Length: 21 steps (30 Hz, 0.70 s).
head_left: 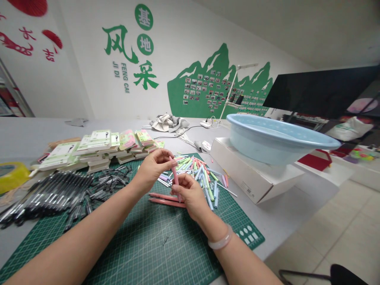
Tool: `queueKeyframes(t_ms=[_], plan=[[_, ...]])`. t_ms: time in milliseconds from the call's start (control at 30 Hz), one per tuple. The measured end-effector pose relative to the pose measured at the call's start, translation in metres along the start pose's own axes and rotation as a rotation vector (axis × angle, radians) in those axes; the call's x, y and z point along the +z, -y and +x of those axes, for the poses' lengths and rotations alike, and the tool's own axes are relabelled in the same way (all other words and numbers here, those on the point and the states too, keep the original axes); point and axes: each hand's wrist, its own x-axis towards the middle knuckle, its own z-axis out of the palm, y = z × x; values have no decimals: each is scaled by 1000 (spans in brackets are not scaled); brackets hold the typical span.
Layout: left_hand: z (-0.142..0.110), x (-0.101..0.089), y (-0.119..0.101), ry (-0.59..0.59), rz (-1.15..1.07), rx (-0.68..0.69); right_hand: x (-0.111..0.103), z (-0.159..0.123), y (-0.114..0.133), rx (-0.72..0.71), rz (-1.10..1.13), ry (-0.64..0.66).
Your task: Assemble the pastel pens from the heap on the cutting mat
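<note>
A pink pen [175,176] is held up over the green mat [142,245], nearly upright but a bit tilted; its top end is pinched by the left hand [152,166], between thumb and fingers; its low end is pinched by the right hand [192,194], with those fingers curled in; a pale bangle [221,239] is worn on the right wrist. Two more pink pens [164,202] are laid side by side on the mat, just by the right hand, and their right ends are hidden by it; a small dark bit [165,240] is seen nearer the mat's front edge, but what it is cannot be told.

By the mat's far corner, a messy heap of colored tubes [208,182] is spread; by its left edge, many black pens [59,194] are piled, partly on the mat; past them, small boxes [97,142] are stacked on the tabletop [285,219], and yellow tape [13,178] is seen at the far left. Near the tabletop's right edge, a blue tub [279,138] is propped on a white box [249,174]; gray cloths [169,122] are bunched near the back edge.
</note>
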Motion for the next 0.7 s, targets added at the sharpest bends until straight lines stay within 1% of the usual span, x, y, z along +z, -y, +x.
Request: queueKeyframes(t_ms=[133, 233, 400, 467, 600, 633, 700], plan=[[0, -1, 2, 32, 23, -6, -1, 0, -1, 29, 31, -13], [0, -4, 2, 69, 48, -58, -1, 0, 0, 42, 75, 19], [0, -7, -1, 158, -68, -165, 2, -1, 4, 66, 166, 76], [0, -5, 0, 138, -85, -149, 2, -1, 6, 64, 187, 80], [0, -2, 6, 50, -22, -52, 2, -1, 8, 67, 231, 90], [-1, -2, 8, 48, -19, -49, 2, -1, 8, 74, 242, 90], [-1, -1, 9, 85, -50, -81, 1, -1, 9, 93, 260, 88]])
